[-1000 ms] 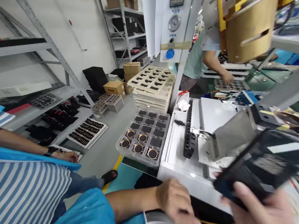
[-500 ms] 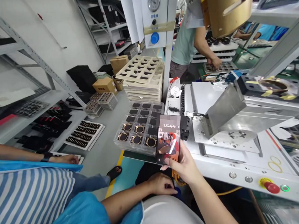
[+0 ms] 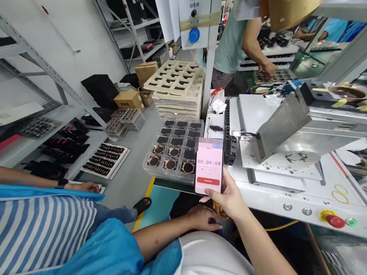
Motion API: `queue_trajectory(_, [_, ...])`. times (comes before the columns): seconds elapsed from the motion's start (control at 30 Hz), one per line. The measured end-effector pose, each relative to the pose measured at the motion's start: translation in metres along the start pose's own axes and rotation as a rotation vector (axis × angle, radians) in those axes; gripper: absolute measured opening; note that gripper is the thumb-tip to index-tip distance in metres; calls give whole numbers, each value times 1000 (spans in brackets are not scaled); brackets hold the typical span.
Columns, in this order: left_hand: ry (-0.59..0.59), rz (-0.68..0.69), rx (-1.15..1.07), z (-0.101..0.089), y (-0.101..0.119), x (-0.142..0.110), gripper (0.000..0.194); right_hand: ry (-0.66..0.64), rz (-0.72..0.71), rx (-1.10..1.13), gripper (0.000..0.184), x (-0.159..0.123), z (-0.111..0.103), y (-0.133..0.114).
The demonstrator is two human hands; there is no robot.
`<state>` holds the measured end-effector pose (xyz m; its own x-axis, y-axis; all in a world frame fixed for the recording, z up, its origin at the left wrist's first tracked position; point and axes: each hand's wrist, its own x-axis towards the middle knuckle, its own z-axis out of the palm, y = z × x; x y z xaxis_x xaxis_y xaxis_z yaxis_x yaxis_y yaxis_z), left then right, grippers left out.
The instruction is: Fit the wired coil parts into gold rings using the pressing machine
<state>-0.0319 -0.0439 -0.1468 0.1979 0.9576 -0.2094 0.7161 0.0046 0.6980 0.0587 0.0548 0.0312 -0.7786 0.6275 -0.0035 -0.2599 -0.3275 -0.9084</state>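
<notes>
My right hand (image 3: 230, 194) comes in from the lower right and grips a smartphone (image 3: 209, 168) upright, thumb across the lower front. Its lit pink screen reads 00:00:08 above a red button. My left hand (image 3: 205, 219) rests near my lap, fingers loosely curled, with nothing visible in it. Just behind the phone stand clear plastic trays (image 3: 151, 169); several compartments hold dark pieces, and the near ones hold gold-rimmed round watch cases (image 3: 170, 164). The phone covers the trays' right edge.
Beside the trays is a white machine base with a metal fixture (image 3: 286, 128) and a red stop button (image 3: 336, 220). Pale moulded trays (image 3: 177, 96) are stacked behind. A co-worker's hand (image 3: 89, 187) is at left, another's hand (image 3: 268, 70) at the back.
The phone came from the right, dark and blurred, to the middle in front of the trays. Its screen changed from a lock screen showing 13:44 to a timer. My left hand drew back slightly.
</notes>
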Motion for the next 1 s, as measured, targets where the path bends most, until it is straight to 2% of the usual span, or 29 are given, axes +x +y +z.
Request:
queue_trajectory(0.2, [-18,-21,14,-5,4,-1,28,-95,-74,129,66,2,0,4])
queue_trajectory(0.3, [-12,-15,21,-7,5,-2,28,-100,-106,219,58,9,3,2])
queue_trajectory(0.43, [-1,-4,29,-8,4,-5,26,-62,-85,286,60,20,7,-2])
queue_trajectory(0.53, [0,1,25,-8,3,-6,25,-39,-51,295,59,21,9,-5])
queue_trajectory(1.0, [-7,-15,16,-13,10,-8,26,-62,-57,263,53,5,16,-13])
